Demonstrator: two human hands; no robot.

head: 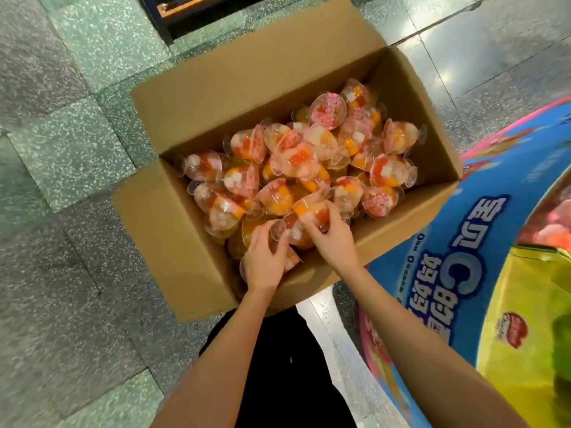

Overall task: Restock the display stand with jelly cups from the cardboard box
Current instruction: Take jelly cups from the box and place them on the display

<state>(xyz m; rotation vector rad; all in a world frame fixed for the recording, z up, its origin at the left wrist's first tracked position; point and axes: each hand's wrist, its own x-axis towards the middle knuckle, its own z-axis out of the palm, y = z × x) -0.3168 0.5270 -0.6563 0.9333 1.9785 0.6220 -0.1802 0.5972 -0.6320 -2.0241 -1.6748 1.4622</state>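
An open cardboard box stands on the floor, heaped with several clear jelly cups holding red, orange and white fruit pieces. Both my hands reach into its near end. My left hand grips a jelly cup by its clear stemmed base near the box's near wall. My right hand curls its fingers round another jelly cup just beside it. The blue and pink display stand rises at the right, touching the box's right side.
Speckled green-grey floor tiles surround the box. A dark shelf base lies beyond the box at the top. My black trousers show below my arms. A yellow compartment of the stand is at the far right.
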